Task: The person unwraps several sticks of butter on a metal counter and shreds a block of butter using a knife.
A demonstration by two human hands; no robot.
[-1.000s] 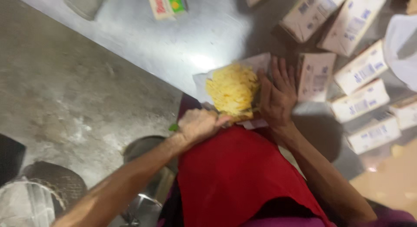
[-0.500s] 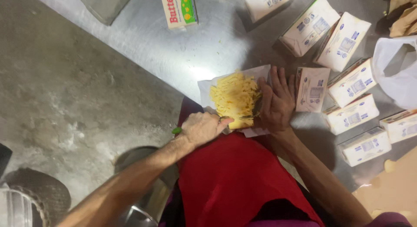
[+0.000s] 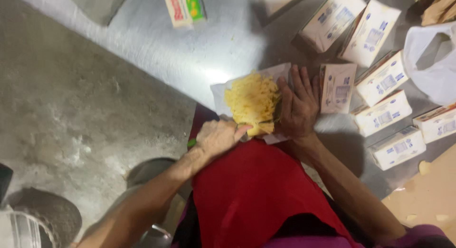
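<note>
A heap of yellow shredded stuff (image 3: 252, 101) lies on a white paper sheet (image 3: 219, 92) at the near edge of a steel table (image 3: 190, 53). My right hand (image 3: 299, 105) lies flat, fingers spread, against the heap's right side. My left hand (image 3: 216, 138) is shut on a tool with a green handle (image 3: 191, 143), its far end at the heap's near edge. Whether that tool is a knife I cannot tell. A red apron (image 3: 251, 191) covers my front below the hands.
Several cream cartons with blue print (image 3: 384, 79) lie scattered on the table to the right, one (image 3: 337, 86) just beside my right hand. A white plastic bag (image 3: 434, 63) is at the far right. A red-and-green box (image 3: 184, 7) lies at the top. Concrete floor (image 3: 71, 110) with round containers (image 3: 45, 219) is at left.
The view has shifted a little, so everything sits slightly lower and further right in frame. My hands stay in place on the heap and the tool.
</note>
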